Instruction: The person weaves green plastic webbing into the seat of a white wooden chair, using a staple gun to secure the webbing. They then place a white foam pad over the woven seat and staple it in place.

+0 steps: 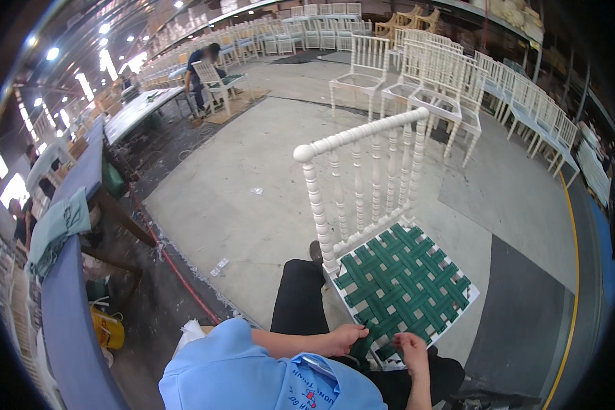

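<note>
A white wooden chair (365, 130) with turned spindles in its back stands before me, the back on the far side. Its seat (403, 277) is an open weave of green webbing strips over the white frame. At the near left corner of the seat, my left hand (348, 339) pinches a green webbing strip (362, 347). My right hand (411, 352) is at the near edge, a little to the right, with fingers curled together; whatever they hold, if anything, is too small to make out. My legs are under and beside the chair.
A long blue-topped table (72, 314) runs along the left, with a pale green cloth (61, 229) over it. Below is a yellow bucket (107, 328). Unseated white chairs (434, 89) stand ahead right. Another person (201, 72) works at a chair far left. A red hose (178, 283) crosses the floor.
</note>
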`<state>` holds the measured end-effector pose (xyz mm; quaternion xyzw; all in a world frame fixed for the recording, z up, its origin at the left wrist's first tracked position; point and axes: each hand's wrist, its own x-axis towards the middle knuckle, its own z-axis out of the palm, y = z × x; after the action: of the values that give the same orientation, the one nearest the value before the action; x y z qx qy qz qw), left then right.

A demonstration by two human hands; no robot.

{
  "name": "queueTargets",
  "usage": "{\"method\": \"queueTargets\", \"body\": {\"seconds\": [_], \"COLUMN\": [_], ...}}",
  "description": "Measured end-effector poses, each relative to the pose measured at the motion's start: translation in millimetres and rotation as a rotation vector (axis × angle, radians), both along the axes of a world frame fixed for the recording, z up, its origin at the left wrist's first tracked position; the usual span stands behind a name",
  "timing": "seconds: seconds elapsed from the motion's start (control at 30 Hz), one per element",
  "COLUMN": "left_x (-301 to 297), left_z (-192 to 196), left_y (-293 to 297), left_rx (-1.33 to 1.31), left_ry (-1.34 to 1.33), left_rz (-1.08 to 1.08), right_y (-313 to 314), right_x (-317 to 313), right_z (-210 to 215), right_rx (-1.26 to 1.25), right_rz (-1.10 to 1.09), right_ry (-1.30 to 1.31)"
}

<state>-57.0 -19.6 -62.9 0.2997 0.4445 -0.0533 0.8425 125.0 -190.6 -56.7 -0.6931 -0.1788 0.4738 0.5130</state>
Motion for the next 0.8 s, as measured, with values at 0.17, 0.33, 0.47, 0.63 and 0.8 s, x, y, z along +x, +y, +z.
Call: {"method": "queueTargets", "body": {"seconds": [0.17, 0.33, 0.47, 0.63, 0.8], "left_x": [12.0, 24.2, 26.1, 18.0, 5.7], "left_z": [30.8, 47.2, 51.5, 32.1, -2.2], "left_y": [9.7, 14.3, 21.4, 26.2, 36.4], "left_rx": [0.152, 0.156, 0.172, 0.262, 0.391], "left_ry": [-0.086, -0.344, -0.309, -0.118, 0.182], "left_rz": [0.295, 0.393, 0.335, 0.304, 0.317], "right_y": [18.6, 20.7, 16.5, 20.4, 8.3], "right_x": [-21.8, -36.5, -45.3, -39.7, 15.0], "right_z": [-2.1, -0.9, 2.5, -11.0, -35.1], "right_rx": [0.250, 0.089, 0.105, -0.244, -0.020], "right_rz": [0.237, 0.306, 0.357, 0.479, -0.188], "right_ry": [0.370, 0.185, 0.139, -0.067, -0.291]}}
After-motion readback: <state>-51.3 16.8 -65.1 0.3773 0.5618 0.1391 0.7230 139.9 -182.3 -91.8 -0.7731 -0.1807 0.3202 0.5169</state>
